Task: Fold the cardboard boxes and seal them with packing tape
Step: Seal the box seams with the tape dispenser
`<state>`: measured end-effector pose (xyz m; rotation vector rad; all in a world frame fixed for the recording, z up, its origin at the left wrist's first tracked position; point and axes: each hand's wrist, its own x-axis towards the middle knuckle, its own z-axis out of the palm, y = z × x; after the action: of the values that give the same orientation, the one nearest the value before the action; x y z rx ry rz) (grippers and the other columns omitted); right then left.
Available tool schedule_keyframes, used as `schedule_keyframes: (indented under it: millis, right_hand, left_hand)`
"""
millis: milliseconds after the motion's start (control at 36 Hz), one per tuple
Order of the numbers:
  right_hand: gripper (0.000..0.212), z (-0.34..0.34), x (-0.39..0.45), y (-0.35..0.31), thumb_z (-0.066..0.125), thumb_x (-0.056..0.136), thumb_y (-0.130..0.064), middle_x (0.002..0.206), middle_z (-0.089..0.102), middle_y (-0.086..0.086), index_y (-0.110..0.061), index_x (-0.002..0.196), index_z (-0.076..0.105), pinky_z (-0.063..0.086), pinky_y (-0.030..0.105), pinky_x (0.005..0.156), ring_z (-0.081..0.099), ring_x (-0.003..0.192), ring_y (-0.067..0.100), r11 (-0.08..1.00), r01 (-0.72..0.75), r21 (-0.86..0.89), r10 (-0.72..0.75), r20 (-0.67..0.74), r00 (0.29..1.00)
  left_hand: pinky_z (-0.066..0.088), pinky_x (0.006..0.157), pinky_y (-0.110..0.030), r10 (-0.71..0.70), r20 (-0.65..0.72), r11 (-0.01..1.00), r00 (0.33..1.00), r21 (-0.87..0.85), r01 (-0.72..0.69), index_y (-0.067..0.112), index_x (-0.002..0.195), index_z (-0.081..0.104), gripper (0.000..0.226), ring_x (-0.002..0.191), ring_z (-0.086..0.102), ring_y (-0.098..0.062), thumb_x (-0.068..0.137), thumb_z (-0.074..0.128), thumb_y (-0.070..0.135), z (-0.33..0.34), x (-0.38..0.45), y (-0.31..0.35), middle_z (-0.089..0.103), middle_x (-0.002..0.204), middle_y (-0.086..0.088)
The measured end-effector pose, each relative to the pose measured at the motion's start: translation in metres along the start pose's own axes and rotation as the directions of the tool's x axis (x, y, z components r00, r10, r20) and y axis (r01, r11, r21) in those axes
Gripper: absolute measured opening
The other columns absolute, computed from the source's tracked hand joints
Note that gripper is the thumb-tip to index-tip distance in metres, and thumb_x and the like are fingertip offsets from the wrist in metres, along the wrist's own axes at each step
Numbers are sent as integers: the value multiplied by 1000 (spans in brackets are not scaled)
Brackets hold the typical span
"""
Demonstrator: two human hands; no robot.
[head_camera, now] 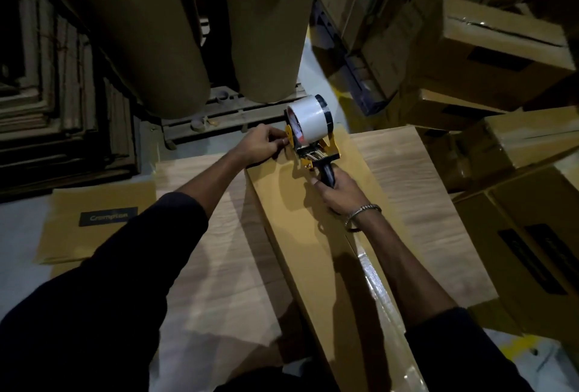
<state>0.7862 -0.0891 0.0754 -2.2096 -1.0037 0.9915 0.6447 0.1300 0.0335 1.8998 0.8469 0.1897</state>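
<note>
Box (pixel 313 235): right hand (pixel 336 193) grips the dispenser (pixel 308 131) handle, left hand (pixel 261 146) pinches near its tape end; a slip could wrinkle or misalign the seal.

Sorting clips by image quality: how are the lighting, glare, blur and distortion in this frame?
Head view: dim overall, with the corners almost black; the light falls mainly on the box and the tape dispenser, which throws a hard shadow on the cardboard; glare streaks the taped seam; the stacked boxes at upper right are smeared; the wide-angle lens bends the paper rolls.
</note>
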Motion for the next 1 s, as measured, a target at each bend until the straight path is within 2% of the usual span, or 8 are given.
schedule_keyframes:
  millis: [111,222,361,444,556,750,861,1000]
  right_hand:
    - [26,-8,-18,14,68,97,-43,102,69,-2,-25,115,62,55,39,81,65,94,20,999,1,-38,0,35,999]
    - [23,-9,-40,34,70,97,-38,101,71,-2,-26,116,62,58,40,80,68,94,19,1000,-29,-10,30,41,999]
    - [23,-3,-41,36,69,96,-37,106,70,-4,-29,116,61,57,44,90,67,102,21,999,-14,-52,16,38,999]
    - [23,-5,-39,37,71,94,-39,103,71,-4,-28,113,63,57,45,90,67,100,20,999,-37,-40,38,43,998]
    - [13,-9,-40,33,73,94,-30,101,71,-3,-28,105,66,55,39,86,67,99,19,999,-45,9,45,26,999]
    - [22,-15,-52,33,72,94,-28,106,70,-3,-29,114,65,58,41,82,66,99,19,999,-33,-29,34,46,998]
    - [17,-19,-72,48,71,95,-22,103,71,-4,-27,110,66,52,33,79,66,99,16,998,-59,-30,60,43,997]
    - [9,-14,-82,53,71,94,-22,95,73,2,-22,103,69,56,41,84,69,92,24,993,-112,-35,112,5,994]
  left_hand:
    - [50,76,-30,18,-19,1000,1000,6,-18,23,91,79,17,77,67,-10,102,65,24,0,0,-1,76,83,1]
    - [53,95,-26,60,-60,997,996,46,-57,20,117,80,22,105,70,-6,99,67,22,1,-1,3,78,116,5]
    - [58,89,-41,10,-47,997,999,76,-7,28,80,78,23,90,72,-12,97,63,34,0,0,1,78,90,12]
    - [59,91,-39,-27,-51,997,998,68,30,37,92,84,19,93,72,-4,92,67,46,1,3,4,79,95,20]
    - [58,83,-34,35,-69,975,997,219,-19,35,110,82,31,94,71,-6,93,66,56,5,2,11,79,107,14]
    - [49,62,-31,111,-179,918,978,394,-33,41,91,79,39,75,68,-13,92,49,67,12,-9,14,74,75,11]
    - [58,77,-38,254,-308,840,917,539,-51,37,121,76,51,98,73,-18,94,46,69,20,-16,16,80,103,7]
    - [55,96,-48,498,-125,635,858,726,-263,23,139,64,43,127,61,-27,106,48,46,28,-19,18,62,145,-4]
